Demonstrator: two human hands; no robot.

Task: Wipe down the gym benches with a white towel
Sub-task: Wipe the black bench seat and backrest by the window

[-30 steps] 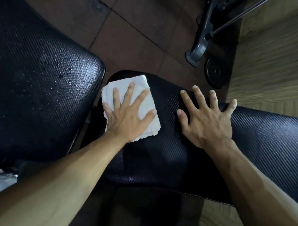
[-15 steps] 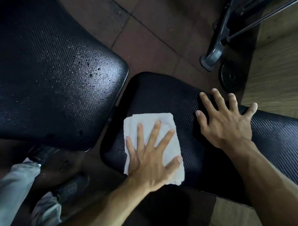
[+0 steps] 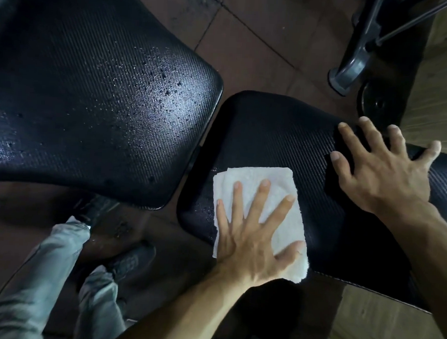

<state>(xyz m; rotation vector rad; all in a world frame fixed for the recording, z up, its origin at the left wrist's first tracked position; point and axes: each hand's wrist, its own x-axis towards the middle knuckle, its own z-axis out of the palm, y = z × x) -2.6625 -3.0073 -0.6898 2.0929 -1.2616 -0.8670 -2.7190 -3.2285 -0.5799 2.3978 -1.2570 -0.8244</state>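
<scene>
**Ana:** Black textured vinyl, two pads, and they don't look alike. The seat pad [image 3: 275,135] under the hands looks mostly dry, apart from a few droplets near its edge, just left of the white towel [image 3: 282,197].

**Ben:** Where does the towel lie?

**Ana:** Folded flat on the seat pad, at the near edge, its near corner hanging just past the rim. The left hand [image 3: 250,237] presses it down, fingers straight and spread wide; nothing is gripped or pinched, just a flat palm on cloth.

**Ben:** And the other hand?

**Ana:** The right hand [image 3: 378,171] lies on the seat pad too, to the right of the towel and apart from it, fingers splayed, holding nothing. I'd judge it is bracing the body.

**Ben:** So how much is done?

**Ana:** As far as I can judge, the seat pad is close to finished; only that damp patch left of the towel remains in view. The back pad [image 3: 92,99], left of the seat pad across a narrow gap, is speckled with beads of liquid and looks unwiped. Its far end runs out of view, and so does the seat pad's right end, so I can't speak for those.

**Ben:** Anything else?

**Ana:** A grey metal frame foot [image 3: 347,72] beyond the seat pad, and the person's shoes [image 3: 131,260] on the floor near it.
</scene>
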